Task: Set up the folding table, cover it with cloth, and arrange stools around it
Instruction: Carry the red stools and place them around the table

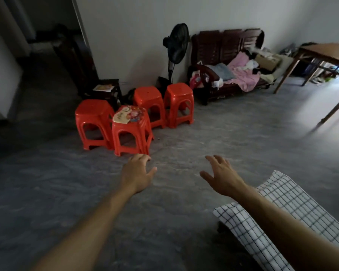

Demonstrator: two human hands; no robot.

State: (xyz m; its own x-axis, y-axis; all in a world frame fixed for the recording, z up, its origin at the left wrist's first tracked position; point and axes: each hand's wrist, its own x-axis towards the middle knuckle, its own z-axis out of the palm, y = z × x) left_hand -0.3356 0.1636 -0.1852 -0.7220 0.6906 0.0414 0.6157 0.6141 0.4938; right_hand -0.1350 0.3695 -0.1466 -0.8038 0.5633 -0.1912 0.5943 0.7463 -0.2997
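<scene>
Red plastic stools (pixel 132 130), four positions on the floor (pixel 204 137) at eleven o'clock, grouped near the wall; nearest one apparently a stack of several, topped by a printed fan-like card (pixel 128 116). Judged step: fetching stools for the covered surface.

Checked cloth (pixel 278 208) at four o'clock, draped over a surface corner, so covering judged done.

Left hand (pixel 138 173): grip loosely open, fingers slightly curled, empty, just short of the nearest stack's feet. Right hand (pixel 221 176): grip spread wide, empty, well apart from any stool.

Advice: remove the card first, or keep the stack level. Grasp under opposite seat rims, one hand each side. Lift straight up; nested stools may stick, so separate near the surface.

Beyond: standing fan (pixel 176 45) and wooden bench (pixel 229 61) at one o'clock; brown table (pixel 325 53) at two o'clock.
</scene>
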